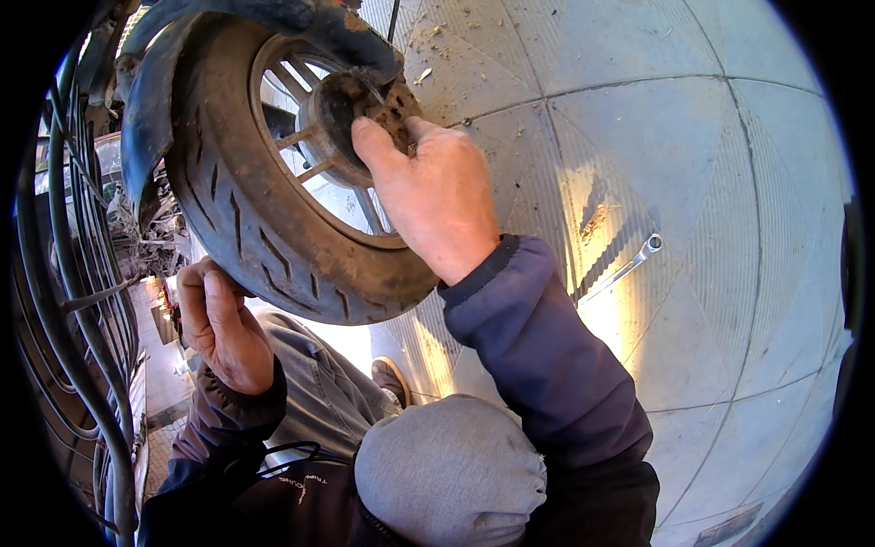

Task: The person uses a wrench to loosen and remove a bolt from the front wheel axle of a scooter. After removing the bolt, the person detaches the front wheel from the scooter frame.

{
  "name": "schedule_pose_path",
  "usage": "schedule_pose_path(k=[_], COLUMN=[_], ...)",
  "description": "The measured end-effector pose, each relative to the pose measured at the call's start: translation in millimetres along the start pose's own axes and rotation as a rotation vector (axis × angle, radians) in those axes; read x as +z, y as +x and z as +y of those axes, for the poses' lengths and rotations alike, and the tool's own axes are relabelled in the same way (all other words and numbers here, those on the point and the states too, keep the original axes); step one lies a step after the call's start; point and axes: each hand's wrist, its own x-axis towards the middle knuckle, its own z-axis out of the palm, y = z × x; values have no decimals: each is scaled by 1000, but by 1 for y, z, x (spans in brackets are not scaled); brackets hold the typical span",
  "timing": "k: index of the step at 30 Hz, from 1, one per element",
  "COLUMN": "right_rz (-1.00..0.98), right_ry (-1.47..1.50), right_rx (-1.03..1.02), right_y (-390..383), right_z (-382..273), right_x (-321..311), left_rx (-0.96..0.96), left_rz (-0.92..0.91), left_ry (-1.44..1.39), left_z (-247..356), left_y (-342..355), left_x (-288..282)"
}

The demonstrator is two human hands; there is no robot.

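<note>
A worn scooter-type wheel with a dirty black tire [241, 228] and a spoked rim [301, 178] stands before me, partly under a cracked black mudguard [150, 118]. My right hand [433, 196] reaches over the wheel to the hub [333, 123]. Its thumb and fingers close around a rusty brown part with holes [396, 114]; some fingertips are hidden behind it. Low on the tire's left side, my left hand [223, 324] has its fingers curled and drawn together against the rubber. Part of its grip is hidden by the tire.
A combination wrench [624, 269] lies on the grey tiled floor [656, 137] to the right. Crumbs of dirt [447, 46] are scattered beside the wheel. Dark bent metal bars [82, 301] run along the left. My shoe [392, 378] shows below the tire.
</note>
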Motion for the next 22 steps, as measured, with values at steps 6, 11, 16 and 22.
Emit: schedule_pose_path(k=[6,11,16,22], right_rz=[-84,-120,-117,-99], right_ry=[-17,-48,31,-29], right_rx=[62,55,-14,-140], right_y=[9,12,8,5], right_z=[-19,-15,5,37], right_x=[-6,-9,-11,-12], left_rx=[1,-6,-2,3], left_rz=[-46,-32,-35,-118], left_ry=[-83,-94,-106,-137], left_z=[-3,-4,-2,-3], left_y=[1,2,2,4], left_x=[-5,-7,-3,-7])
